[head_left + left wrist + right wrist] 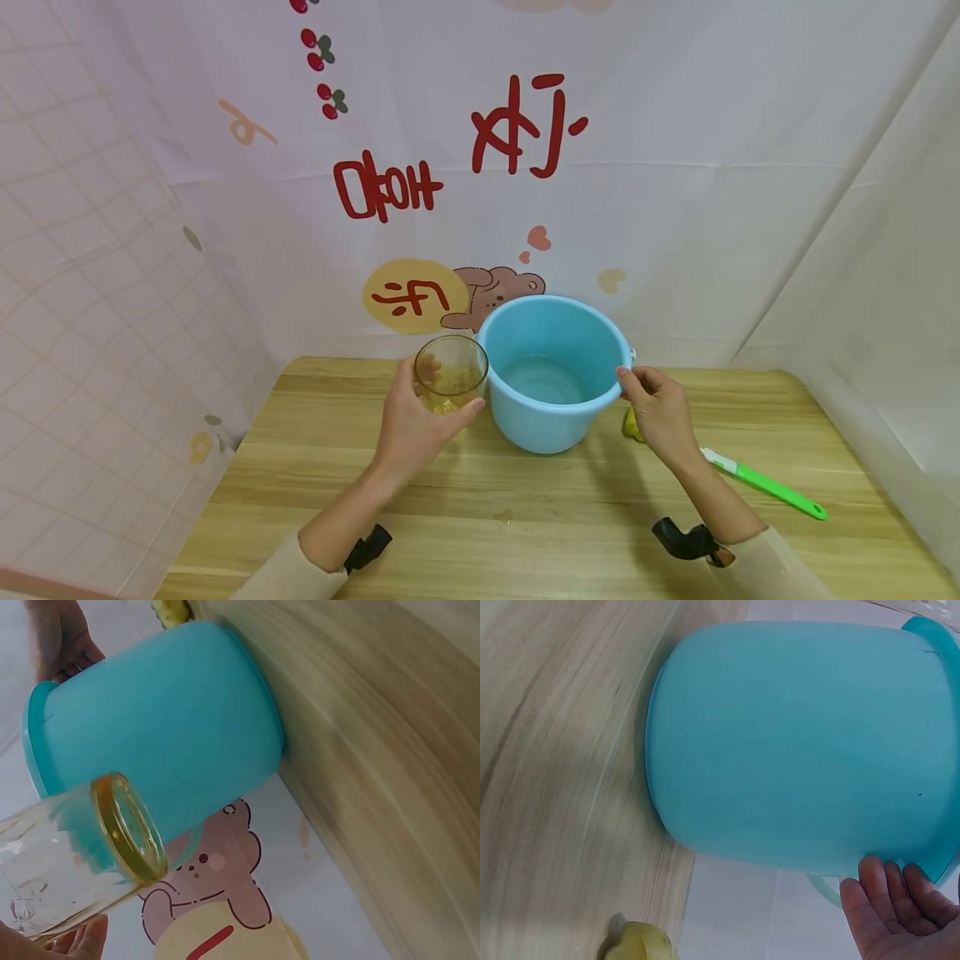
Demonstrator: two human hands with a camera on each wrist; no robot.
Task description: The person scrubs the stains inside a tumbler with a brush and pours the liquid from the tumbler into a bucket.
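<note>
My left hand (pixel 420 417) grips a clear amber drinking glass (pixel 450 377) round its side, thumb toward the bucket. In the left wrist view the glass (pixel 82 855) shows its thick amber base, raised off the table and overlapping the bucket. A light blue plastic bucket (pixel 555 425) stands upright on the table, just right of the glass. My right hand (pixel 660 412) pinches the bucket's rim on its right side. In the right wrist view the fingers (pixel 877 900) lie just under that rim, against the outer wall of the bucket (pixel 795 750).
Behind the right hand lies a small yellow object (pixel 632 425), mostly hidden. A tool with a green handle (pixel 780 490) and white end rests on the wooden table (pixel 420 533) at the right. A small wet patch (pixel 504 517) shows near the front. A printed cloth (pixel 675 225) hangs behind.
</note>
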